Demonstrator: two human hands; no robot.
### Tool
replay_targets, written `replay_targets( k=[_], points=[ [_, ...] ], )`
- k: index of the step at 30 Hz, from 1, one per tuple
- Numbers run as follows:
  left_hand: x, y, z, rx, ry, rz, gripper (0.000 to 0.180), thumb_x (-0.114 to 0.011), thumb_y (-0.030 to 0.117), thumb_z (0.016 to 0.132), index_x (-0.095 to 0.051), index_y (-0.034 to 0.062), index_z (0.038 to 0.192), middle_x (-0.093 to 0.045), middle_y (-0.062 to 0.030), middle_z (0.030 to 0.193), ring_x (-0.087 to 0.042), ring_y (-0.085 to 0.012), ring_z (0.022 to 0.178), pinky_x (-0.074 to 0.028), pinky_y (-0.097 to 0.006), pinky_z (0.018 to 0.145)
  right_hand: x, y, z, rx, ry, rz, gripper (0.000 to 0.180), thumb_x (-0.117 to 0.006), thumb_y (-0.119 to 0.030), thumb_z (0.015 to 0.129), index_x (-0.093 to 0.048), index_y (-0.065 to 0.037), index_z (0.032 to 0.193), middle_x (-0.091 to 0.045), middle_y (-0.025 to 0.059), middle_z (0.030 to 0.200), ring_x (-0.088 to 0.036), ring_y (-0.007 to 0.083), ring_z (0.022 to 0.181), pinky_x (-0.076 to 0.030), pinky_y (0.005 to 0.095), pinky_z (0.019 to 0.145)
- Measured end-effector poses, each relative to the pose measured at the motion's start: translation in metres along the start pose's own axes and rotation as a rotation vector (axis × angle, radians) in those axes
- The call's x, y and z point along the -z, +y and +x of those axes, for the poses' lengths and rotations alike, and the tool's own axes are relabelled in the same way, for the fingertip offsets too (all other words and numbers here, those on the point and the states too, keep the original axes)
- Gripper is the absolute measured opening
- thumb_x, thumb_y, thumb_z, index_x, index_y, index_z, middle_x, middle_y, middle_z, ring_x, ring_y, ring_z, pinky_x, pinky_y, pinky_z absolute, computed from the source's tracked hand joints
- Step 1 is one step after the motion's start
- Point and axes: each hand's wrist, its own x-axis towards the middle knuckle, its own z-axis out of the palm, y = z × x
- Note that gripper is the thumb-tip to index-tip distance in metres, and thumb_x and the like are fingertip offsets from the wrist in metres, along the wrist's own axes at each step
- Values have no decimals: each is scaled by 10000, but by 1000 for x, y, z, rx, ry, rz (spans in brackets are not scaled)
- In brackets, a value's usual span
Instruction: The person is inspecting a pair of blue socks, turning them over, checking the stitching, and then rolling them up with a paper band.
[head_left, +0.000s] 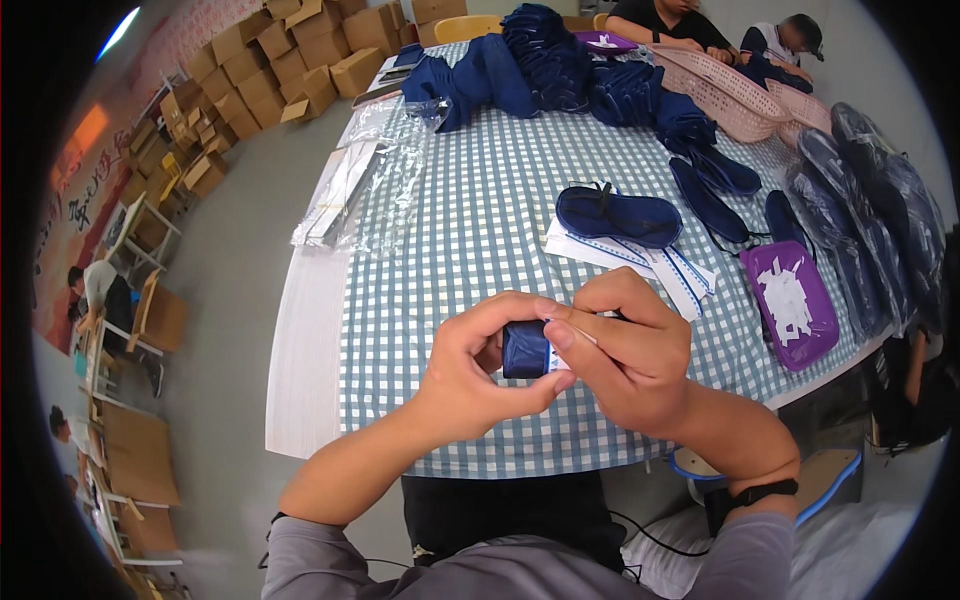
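Observation:
Close to the table's near edge, both hands are on a small folded navy bundle, perhaps a rolled slipper. My left hand curls round it, thumb below and fingers above. A white paper band with blue marks wraps its right end, and my right hand pinches there with thumb and fingers. Part of the bundle is hidden by the fingers. Just beyond the hands, a flat navy slipper with a dark strap lies over several white printed paper strips.
A purple tray of white slips sits at right beside plastic-wrapped navy slippers. Navy stacks and pink baskets line the far side, near two people. Clear plastic bags lie left on the checked cloth.

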Motion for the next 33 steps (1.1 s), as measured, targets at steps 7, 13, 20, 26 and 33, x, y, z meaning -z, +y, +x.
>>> replay_targets(
  k=[7,13,20,26,33],
  points=[
    [1,0,-1,-116,7,144,617,-918,2,742,-672,-25,1307,-715,-169,1271,-687,-229,1181,-541,-361,1022,2,0,1,105,11,-41,310,-811,3,872,-791,70,1174,-638,84,919,-588,211,791,-457,338,680],
    [1,-3,-1,-168,13,150,629,-923,7,734,-670,-19,1310,-716,-174,1278,-688,-238,1187,-541,-365,1021,3,2,3,152,-1,-45,330,-806,1,871,-781,81,1191,-636,95,949,-590,230,807,-464,354,702],
    [0,-8,-3,-154,24,101,626,-917,4,741,-665,-23,1313,-714,-183,1291,-686,-233,1187,-541,-363,1022,4,2,5,181,-10,-70,317,-809,5,860,-780,94,1164,-654,107,966,-615,248,820,-482,362,710],
    [0,-10,-4,-137,28,65,622,-907,-1,754,-657,-25,1324,-716,-185,1291,-686,-225,1184,-544,-358,1019,3,1,6,184,-13,-77,319,-818,-2,853,-784,87,1158,-657,99,965,-624,244,821,-488,359,707],
    [1,-15,-5,-159,-7,7,637,-900,-93,771,-646,-40,1352,-679,-175,1373,-665,-203,1251,-557,-328,1045,4,2,5,179,-23,-86,343,-826,-32,856,-787,75,1179,-640,92,969,-608,234,823,-474,360,716]
  ],
)
